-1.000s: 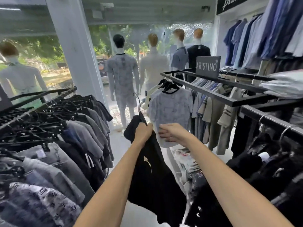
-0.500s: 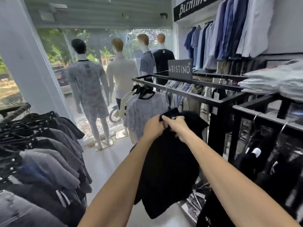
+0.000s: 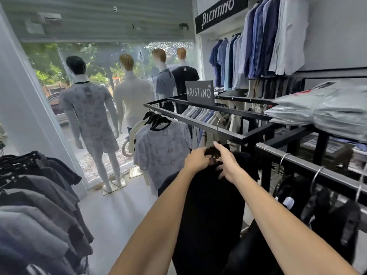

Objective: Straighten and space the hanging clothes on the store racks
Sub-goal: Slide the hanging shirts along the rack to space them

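Centre frame: left hand [image 3: 196, 158] and right hand [image 3: 227, 163] both curled tight on the hanger [image 3: 213, 150] top, black shirt [image 3: 208, 205] hanging below, probably squaring it before hooking on. Hook sits just under the rack rail [image 3: 188, 121]; can't tell if it's seated. Bare rail between patterned tee [image 3: 162, 147] and the corner gives sliding room.

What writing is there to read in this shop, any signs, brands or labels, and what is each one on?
"BLENTINO": white letters on the black sign, top right.
"ARISTINO": on the grey sign standing on the black rack.
The neck label on the black-shirted mannequin: too small to read.
The black garment held by the left hand and right hand: no print shows.
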